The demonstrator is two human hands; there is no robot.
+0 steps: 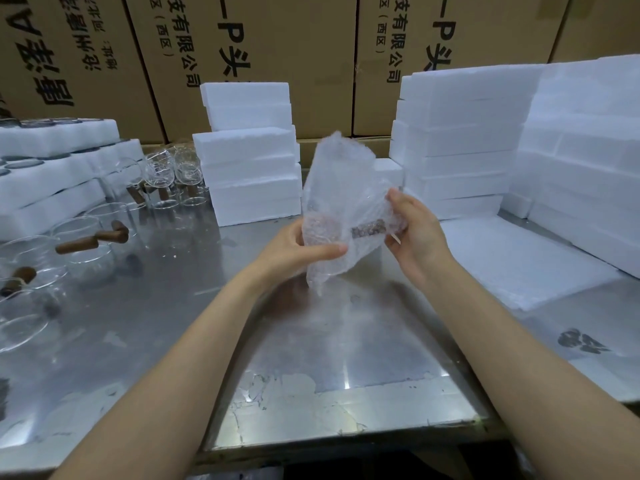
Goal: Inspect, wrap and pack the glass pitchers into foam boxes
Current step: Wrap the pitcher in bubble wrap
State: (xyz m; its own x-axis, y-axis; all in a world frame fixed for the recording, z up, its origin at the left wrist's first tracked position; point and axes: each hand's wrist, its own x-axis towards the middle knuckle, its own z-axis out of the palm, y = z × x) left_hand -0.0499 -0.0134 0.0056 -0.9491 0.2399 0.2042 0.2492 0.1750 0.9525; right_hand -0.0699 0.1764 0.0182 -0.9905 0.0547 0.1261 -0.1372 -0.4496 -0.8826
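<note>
I hold a glass pitcher inside a sheet of bubble wrap (pixel 341 188) above the steel table (pixel 311 341). Its brown wooden handle (pixel 369 228) shows through the wrap and points right. My left hand (pixel 298 245) grips the wrapped body from the left, thumb across the front. My right hand (pixel 414 233) pinches the wrap around the handle's end. Loose wrap sticks up above both hands and hangs below them. Several unwrapped glass pitchers (pixel 83 237) with wooden handles stand on the table at the left.
Stacks of white foam boxes stand behind, one (pixel 249 168) at centre and others (pixel 460 140) at right. Foam trays holding glass (pixel 52 161) sit far left. A flat pile of white sheets (pixel 519 258) lies right. Cardboard cartons (pixel 242 46) wall the back.
</note>
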